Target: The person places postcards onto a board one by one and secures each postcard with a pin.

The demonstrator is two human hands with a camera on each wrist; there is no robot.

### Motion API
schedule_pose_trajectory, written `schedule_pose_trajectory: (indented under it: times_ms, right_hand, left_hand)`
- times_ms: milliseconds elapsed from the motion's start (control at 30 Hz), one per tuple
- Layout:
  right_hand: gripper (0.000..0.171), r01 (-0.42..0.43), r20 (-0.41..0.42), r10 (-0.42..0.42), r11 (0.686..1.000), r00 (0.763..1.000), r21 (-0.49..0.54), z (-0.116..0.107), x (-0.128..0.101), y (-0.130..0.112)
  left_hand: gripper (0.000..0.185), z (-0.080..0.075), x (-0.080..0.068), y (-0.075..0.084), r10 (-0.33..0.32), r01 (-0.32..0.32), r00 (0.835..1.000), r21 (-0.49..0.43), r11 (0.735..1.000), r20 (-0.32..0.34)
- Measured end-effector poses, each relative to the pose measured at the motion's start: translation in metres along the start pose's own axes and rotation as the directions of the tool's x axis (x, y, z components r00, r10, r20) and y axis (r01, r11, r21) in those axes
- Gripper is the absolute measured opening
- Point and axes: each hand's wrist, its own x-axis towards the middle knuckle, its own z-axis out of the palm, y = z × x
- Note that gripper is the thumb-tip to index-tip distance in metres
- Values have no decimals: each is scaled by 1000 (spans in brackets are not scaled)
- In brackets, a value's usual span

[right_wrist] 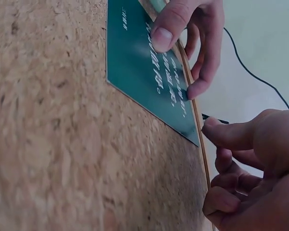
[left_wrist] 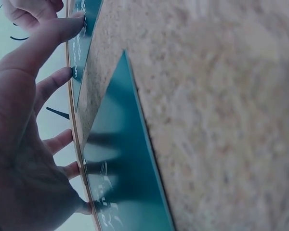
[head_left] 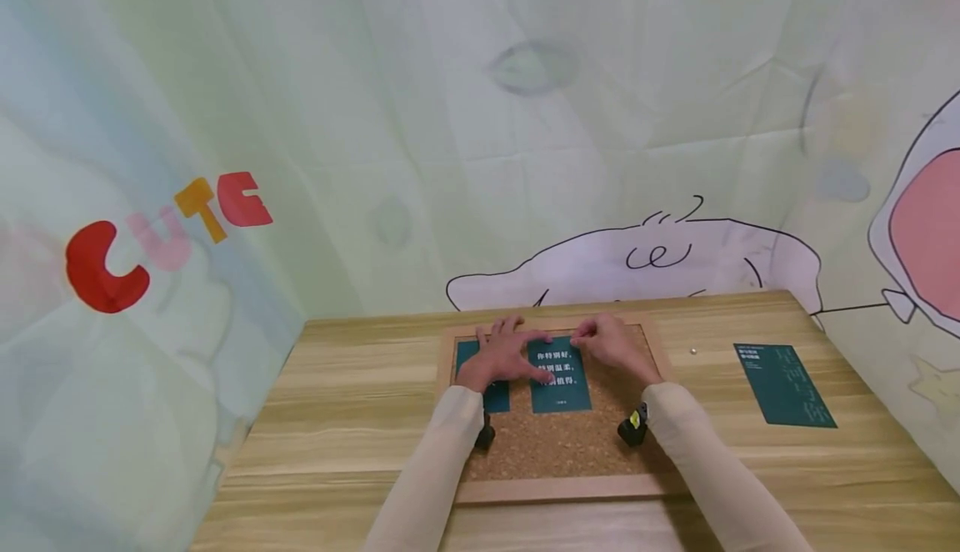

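Your left hand (head_left: 504, 352) lies spread, fingers straight, across two dark green cards on the cork board (head_left: 558, 444): its palm covers the left card (head_left: 472, 356), its thumb reaches onto the middle card (head_left: 558, 377), the one printed with white characters. The left wrist view shows those straight fingertips (left_wrist: 62, 74) pressing flat along the board's far wooden frame, so this grip is open and holds nothing.

Your right hand (head_left: 611, 342) sits at the middle card's upper right corner, just beside the left hand. Its fingers (right_wrist: 231, 134) are curled with the tips drawn together near the frame edge; whether they pinch something small cannot be told from any view.

The cork board rests flat near the middle of the wooden surface (head_left: 360, 419). A third green card (head_left: 783, 385) lies well apart on the surface to the right, with a tiny pin (head_left: 693, 352) between it and the board.
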Motion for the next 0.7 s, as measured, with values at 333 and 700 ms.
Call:
schedule_pose_trajectory:
  times_ms: [333,700]
  right_hand:
    - [12,-102,-37,103,995,994,14,9,8,-2]
    - [18,-211,7,211,974,978,78,5,12,-8]
  left_hand:
    - [74,0,-1,1,7,-7,1000,-13,1000,-6]
    - [74,-1,-2,0,18,-18,1000,-12,1000,-10]
